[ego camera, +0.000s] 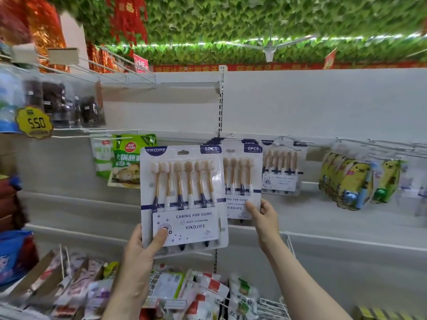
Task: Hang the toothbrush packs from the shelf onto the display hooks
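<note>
My left hand (143,248) grips the lower left corner of a white toothbrush pack (184,195) with six brushes, held upright in front of the shelf wall, thumb on its front label. Behind it a stack of the same packs (242,181) hangs on a hook. My right hand (265,215) holds the bottom right corner of that stack's front pack, thumb on its front. A further bunch of the packs (283,167) hangs to the right on a display hook (286,140).
Yellow bear-shaped packs (346,183) hang on hooks at the right. Green sauce packets (129,162) hang to the left of the held pack. Wire baskets of assorted packets (196,294) sit below. A yellow 5.50 price tag (34,122) sits at the left.
</note>
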